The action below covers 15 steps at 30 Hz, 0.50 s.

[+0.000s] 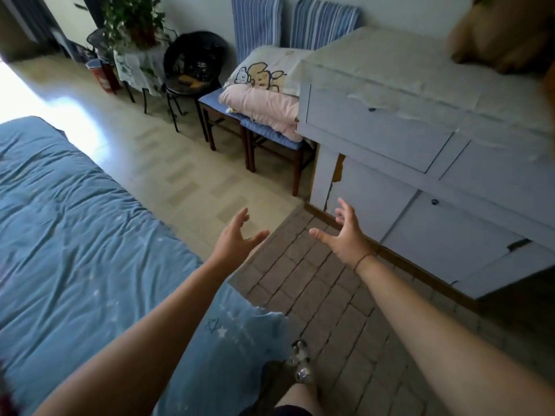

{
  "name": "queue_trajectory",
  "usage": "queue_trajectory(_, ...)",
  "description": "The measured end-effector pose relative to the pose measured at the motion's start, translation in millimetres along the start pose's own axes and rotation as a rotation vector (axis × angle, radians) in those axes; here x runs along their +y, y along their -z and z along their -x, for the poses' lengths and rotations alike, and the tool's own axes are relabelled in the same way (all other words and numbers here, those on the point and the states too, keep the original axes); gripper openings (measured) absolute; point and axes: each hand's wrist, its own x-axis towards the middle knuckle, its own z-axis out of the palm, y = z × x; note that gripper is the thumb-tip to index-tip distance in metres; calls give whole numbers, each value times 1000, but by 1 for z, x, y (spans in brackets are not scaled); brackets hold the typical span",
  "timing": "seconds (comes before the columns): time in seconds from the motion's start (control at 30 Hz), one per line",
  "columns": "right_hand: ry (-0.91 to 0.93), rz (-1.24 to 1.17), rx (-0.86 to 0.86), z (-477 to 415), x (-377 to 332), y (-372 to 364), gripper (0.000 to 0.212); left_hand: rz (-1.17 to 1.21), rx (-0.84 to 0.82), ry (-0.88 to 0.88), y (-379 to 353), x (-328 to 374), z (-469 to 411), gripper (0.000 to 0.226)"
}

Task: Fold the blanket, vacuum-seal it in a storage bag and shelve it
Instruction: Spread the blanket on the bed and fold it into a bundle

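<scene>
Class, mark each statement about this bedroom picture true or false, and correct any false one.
1. The left hand and right hand hold nothing. True.
2. The blue blanket is folded up. False: it lies spread out flat.
3. A pink quilt sits on a chair beneath a cartoon pillow. True.
4. A cord bracelet circles the left wrist. False: it is on the right wrist.

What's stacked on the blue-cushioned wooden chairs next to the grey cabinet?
A folded pink blanket lies on the blue seat cushions, with a cartoon-print pillow on top. The pale grey cabinet covers the stack's right end.
</scene>
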Motion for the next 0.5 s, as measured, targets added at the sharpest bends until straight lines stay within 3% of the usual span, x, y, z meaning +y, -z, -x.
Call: queue_trajectory(0.5, 81, -5, -146, -322, -55, 17, 94, 80, 140, 95, 9, 64, -293, 80)
